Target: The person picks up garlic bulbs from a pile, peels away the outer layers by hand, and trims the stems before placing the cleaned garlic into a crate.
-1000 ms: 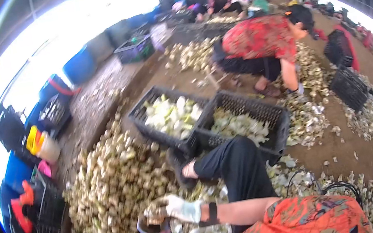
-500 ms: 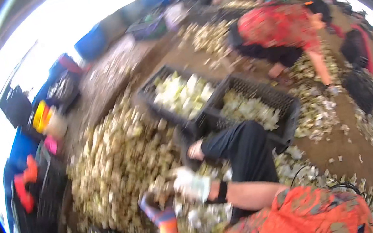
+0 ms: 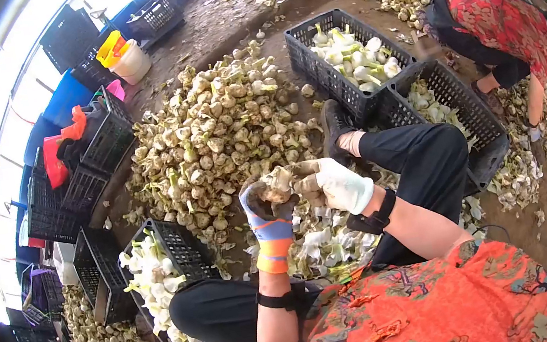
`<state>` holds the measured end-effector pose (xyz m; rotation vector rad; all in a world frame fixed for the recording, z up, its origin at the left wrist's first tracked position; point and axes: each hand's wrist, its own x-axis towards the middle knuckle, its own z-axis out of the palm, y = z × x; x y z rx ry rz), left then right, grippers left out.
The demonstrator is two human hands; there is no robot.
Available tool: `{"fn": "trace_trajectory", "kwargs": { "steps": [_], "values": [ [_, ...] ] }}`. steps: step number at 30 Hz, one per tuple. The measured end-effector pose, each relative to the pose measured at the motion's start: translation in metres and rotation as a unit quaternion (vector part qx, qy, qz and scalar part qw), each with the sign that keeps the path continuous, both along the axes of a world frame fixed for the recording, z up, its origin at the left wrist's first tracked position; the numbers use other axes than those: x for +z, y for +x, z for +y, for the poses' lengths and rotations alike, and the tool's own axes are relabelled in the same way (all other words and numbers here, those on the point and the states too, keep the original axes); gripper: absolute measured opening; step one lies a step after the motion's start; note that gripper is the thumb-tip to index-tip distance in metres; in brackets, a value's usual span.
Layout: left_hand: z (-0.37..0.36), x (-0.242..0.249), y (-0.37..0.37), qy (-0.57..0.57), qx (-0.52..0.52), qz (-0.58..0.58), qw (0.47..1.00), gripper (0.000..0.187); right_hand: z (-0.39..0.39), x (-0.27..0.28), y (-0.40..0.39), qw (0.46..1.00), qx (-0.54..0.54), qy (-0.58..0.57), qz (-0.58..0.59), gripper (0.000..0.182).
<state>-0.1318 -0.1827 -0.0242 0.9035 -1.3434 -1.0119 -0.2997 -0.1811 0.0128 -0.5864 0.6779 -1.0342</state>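
My left hand, in a purple and orange glove with dirt-darkened fingers, is closed around a garlic bulb. The bulb has brownish outer skin. My right hand wears a white glove with soiled fingertips, which are pinched against the right side of the same bulb. Both hands are raised in front of my lap. Below them, loose peeled garlic skins lie between my legs. Just beyond is a large heap of unpeeled garlic bulbs.
A black crate of cleaned white garlic stands ahead, touching another crate holding skins. To my left is a crate of white bulbs. Another person bends over at right. Buckets and stacked crates line the left side.
The view has swung and sharpened, so the heap and crates sit differently in frame. My hands stay close together, now raised with the garlic bulb plainly visible between them.
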Motion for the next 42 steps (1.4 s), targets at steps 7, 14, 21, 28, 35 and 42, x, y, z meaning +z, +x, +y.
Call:
{"fn": "trace_trajectory", "kwargs": {
  "steps": [7,14,21,28,35,42],
  "values": [
    [-0.008,-0.009,0.009,-0.157,0.039,-0.188,0.969,0.050,0.002,-0.004,0.014,0.996,-0.058,0.016,0.069,0.012],
    [-0.001,-0.002,0.010,-0.172,0.033,-0.281,0.944,0.044,-0.003,-0.028,0.015,0.992,-0.064,-0.008,0.105,0.015],
    [0.002,-0.003,0.007,-0.158,0.025,-0.259,0.952,0.051,-0.003,-0.023,0.018,0.881,-0.085,-0.155,0.438,0.031],
    [0.003,-0.009,0.011,0.176,-0.080,0.248,0.949,0.057,-0.002,-0.033,0.012,0.793,-0.099,-0.337,0.498,0.037],
    [0.012,0.006,0.007,0.226,-0.132,0.326,0.908,0.058,-0.007,-0.035,-0.002,0.973,-0.017,-0.144,0.179,0.029],
    [0.010,-0.010,0.000,0.075,-0.050,0.100,0.991,0.073,0.012,-0.027,0.013,0.896,-0.141,-0.195,0.372,0.021]
  ]
}}
